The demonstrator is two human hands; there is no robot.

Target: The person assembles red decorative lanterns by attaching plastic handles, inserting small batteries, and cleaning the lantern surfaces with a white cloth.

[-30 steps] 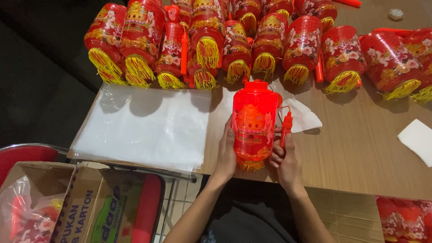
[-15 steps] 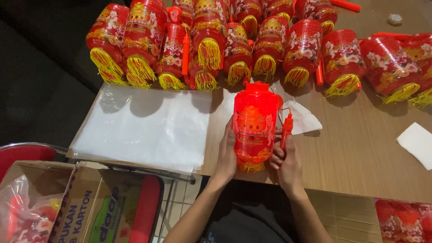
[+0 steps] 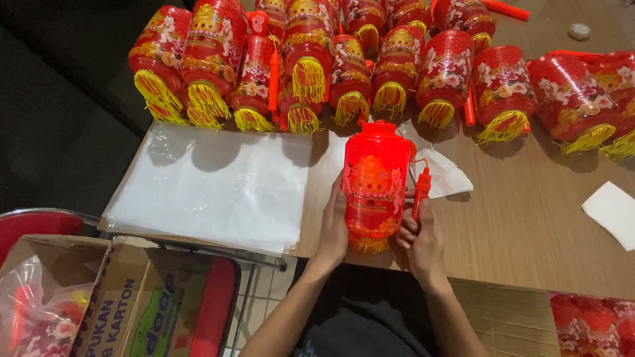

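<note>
I hold a glowing red plastic lantern (image 3: 374, 184) with a short gold fringe upright above the near edge of the wooden table (image 3: 529, 225). My left hand (image 3: 333, 228) grips its left side. My right hand (image 3: 421, 233) presses against its lower right side and holds the lantern's thin red handle stick (image 3: 420, 192) upright beside it. The lantern is lit from inside. Both forearms come up from the bottom of the view.
A row of several red lanterns with yellow tassels (image 3: 370, 66) lies across the far side of the table. A stack of clear plastic sheets (image 3: 211, 188) lies to the left, white tissue (image 3: 442, 173) behind the lantern, white paper (image 3: 612, 211) at right. Cardboard box (image 3: 119, 304) and red chair (image 3: 211, 307) lower left.
The lantern and both hands have stayed in nearly the same place; only a slight shift of the view is visible.
</note>
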